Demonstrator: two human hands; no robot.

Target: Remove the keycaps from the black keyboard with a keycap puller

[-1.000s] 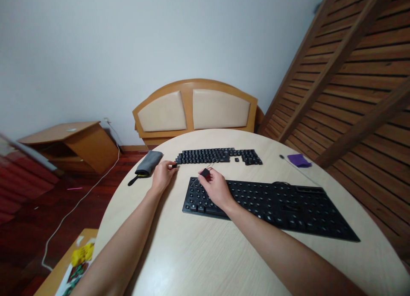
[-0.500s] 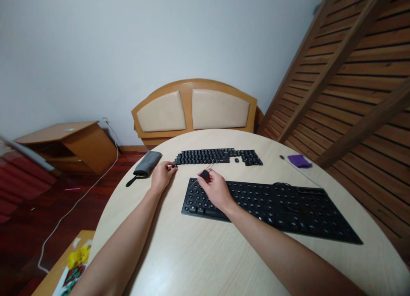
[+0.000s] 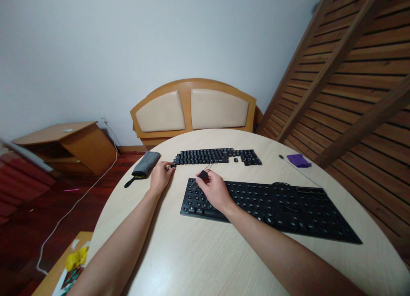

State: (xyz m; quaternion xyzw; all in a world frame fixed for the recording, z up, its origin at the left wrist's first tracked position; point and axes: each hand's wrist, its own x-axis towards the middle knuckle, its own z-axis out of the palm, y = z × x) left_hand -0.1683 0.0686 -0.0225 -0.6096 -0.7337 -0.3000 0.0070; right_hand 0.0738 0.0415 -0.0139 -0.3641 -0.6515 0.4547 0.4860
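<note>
At the centre of the frame, clamped in the fingertips of the right hand (image 3: pixel 214 189), a black keycap puller (image 3: pixel 203 174) above the left end of the stripped keyboard (image 3: pixel 275 204). Just left, pinched by the left hand (image 3: pixel 160 176), a small keycap (image 3: pixel 173 165) at the end of the loose keycap rows (image 3: pixel 218 156). Further left a grey pouch (image 3: pixel 145 165), at right a purple cloth (image 3: pixel 298 160), all on the round table (image 3: pixel 192 253).

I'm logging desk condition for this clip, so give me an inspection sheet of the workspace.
Surface: round pale wood table.
Job's things: black keyboard lying flat; keycaps in rows beyond it; small black wire tool.
Clutter: grey pouch at left edge; purple cloth and thin stick at right.
Grippers: left hand fingertips at the rows' left end, grip unclear; right hand pinches the tool over the keyboard.
Cables: white cable on the floor, left.
Surroundings: padded chair back, slatted wood wall, low cabinet.
</note>
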